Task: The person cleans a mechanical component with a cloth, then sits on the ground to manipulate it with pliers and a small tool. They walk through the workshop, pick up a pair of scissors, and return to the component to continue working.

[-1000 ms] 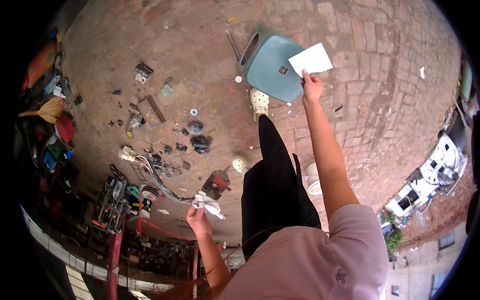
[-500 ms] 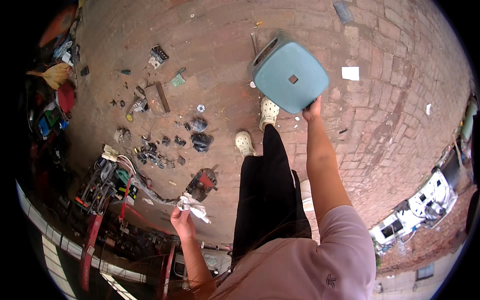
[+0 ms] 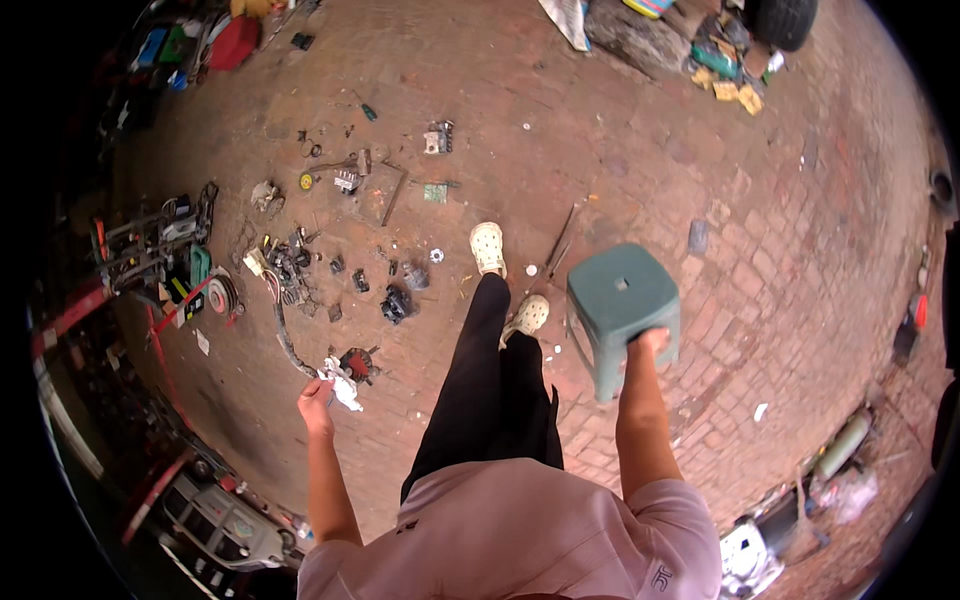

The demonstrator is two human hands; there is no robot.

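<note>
My left hand (image 3: 314, 404) is closed on a crumpled white cloth (image 3: 342, 385), beside the end of a thick grey cable (image 3: 287, 340); whether it also holds the cable I cannot tell. A dark part with red (image 3: 358, 363) shows behind the cloth. My right hand (image 3: 650, 340) grips the front edge of a green plastic stool (image 3: 620, 290) with a square hole in its seat. The stool is right of my cream clogs (image 3: 487, 247).
Several loose metal and black parts (image 3: 395, 303) lie on the brick floor (image 3: 740, 300) at left, with tool clutter (image 3: 190, 270) beyond. A tyre (image 3: 783, 20) and debris (image 3: 720, 70) are at the top, a thin bar (image 3: 562, 240) behind the stool, a gas cylinder (image 3: 842, 445) lower right.
My right hand let go of the white card and took hold of the stool, which now stands more upright and lower in view. My view has turned; the cloth stays in my left hand.
</note>
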